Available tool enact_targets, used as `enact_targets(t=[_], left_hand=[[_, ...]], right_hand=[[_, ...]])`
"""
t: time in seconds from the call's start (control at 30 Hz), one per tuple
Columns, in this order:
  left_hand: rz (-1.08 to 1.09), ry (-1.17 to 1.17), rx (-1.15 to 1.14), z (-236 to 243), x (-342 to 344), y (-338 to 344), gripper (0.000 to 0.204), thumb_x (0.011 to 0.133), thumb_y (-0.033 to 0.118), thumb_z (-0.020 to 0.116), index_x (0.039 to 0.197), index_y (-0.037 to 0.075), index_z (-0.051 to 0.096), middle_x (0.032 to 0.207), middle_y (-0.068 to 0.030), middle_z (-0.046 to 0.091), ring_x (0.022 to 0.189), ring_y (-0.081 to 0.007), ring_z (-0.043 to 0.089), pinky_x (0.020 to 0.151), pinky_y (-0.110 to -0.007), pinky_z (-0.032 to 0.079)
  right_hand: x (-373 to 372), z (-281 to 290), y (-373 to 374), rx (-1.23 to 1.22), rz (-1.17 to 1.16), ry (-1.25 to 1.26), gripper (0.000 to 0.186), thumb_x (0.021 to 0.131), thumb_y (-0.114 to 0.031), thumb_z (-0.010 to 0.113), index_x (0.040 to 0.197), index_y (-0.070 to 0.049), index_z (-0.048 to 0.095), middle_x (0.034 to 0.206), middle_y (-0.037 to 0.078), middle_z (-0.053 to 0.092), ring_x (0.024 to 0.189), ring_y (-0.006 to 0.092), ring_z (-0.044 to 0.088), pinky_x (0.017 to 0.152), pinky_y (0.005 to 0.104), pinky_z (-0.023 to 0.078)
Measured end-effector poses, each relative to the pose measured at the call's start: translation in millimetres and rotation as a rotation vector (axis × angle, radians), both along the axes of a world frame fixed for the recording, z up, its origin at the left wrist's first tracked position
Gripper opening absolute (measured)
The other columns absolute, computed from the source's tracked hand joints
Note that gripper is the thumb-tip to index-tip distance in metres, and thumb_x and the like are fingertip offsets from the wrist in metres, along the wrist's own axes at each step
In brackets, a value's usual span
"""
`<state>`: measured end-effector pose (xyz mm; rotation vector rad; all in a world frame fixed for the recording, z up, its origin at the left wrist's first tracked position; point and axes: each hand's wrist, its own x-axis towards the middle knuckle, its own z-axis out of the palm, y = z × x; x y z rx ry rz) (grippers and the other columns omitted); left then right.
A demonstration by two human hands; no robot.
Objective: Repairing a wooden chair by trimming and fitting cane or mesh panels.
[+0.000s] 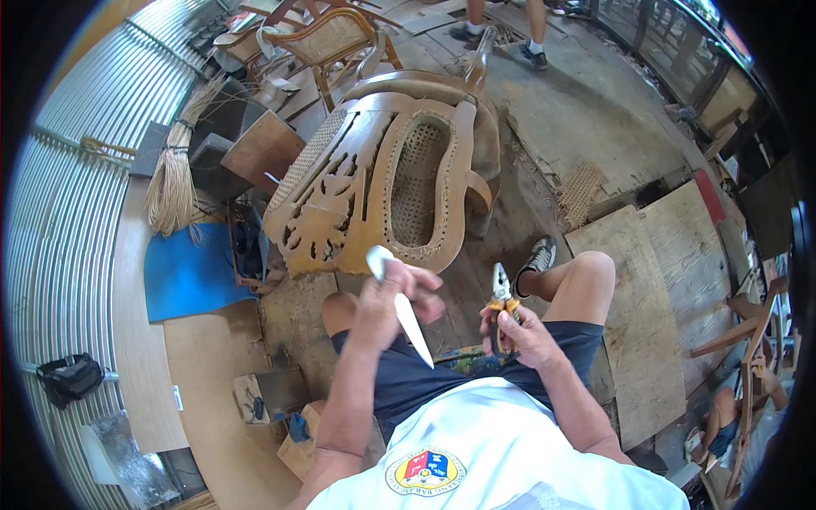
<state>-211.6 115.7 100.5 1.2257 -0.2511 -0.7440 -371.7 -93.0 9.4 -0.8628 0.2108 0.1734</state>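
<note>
My left hand (395,293) is closed around a long white knife-like strip (412,331), its rounded end above my fingers and its pointed end down toward my lap. My right hand (514,336) grips combination pliers (501,289) with yellow-and-black handles, jaws pointing up. Beyond both hands, a carved wooden chair (331,217) with cane panels lies tipped over, its oval panel framed by a row of small holes.
A cane bundle (170,187) and blue sheet (183,272) are left. Cane chairs (323,47) and another person's legs (535,34) are behind. Plywood boards (629,314) lie right, near a co-worker (722,425). A black bag (68,378) hangs on the corrugated wall.
</note>
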Motion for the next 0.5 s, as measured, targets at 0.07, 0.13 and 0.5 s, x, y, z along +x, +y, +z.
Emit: enact_targets(t=[0.07, 0.13, 0.5], left_hand=[[0.007, -0.284, 0.36, 19, 39, 0, 0.05, 0.105, 0.052, 0.039, 0.084, 0.009, 0.053, 0.076, -0.0094, 0.066, 0.054, -0.0122, 0.055, 0.046, -0.023, 0.04], [0.109, -0.62, 0.714, 20, 86, 1, 0.048, 0.106, 0.049, 0.043, 0.092, 0.007, 0.062, 0.068, -0.0005, 0.059, 0.06, -0.0091, 0.054, 0.052, -0.029, 0.039], [0.383, -0.964, 1.452, -69, 248, -53, 0.033, 0.1, 0.036, 0.052, 0.109, 0.007, 0.065, 0.097, -0.0211, 0.07, 0.096, -0.0401, 0.069, 0.082, -0.051, 0.054]], right_hand=[[7, -18, -17, 0.014, -0.071, 0.008, 0.044, 0.101, -0.036, 0.061, 0.129, -0.003, 0.055, 0.087, 0.005, 0.064, 0.073, 0.0155, 0.067, 0.069, 0.028, 0.056], [25, -13, -29, -0.027, -0.124, 0.055, 0.041, 0.101, -0.031, 0.061, 0.13, -0.003, 0.056, 0.083, 0.003, 0.063, 0.071, 0.0137, 0.066, 0.066, 0.0282, 0.056], [126, -14, -82, -0.207, -0.257, 0.01, 0.045, 0.1, -0.026, 0.064, 0.141, -0.009, 0.054, 0.057, -0.004, 0.047, 0.057, 0.0126, 0.06, 0.061, 0.033, 0.054]])
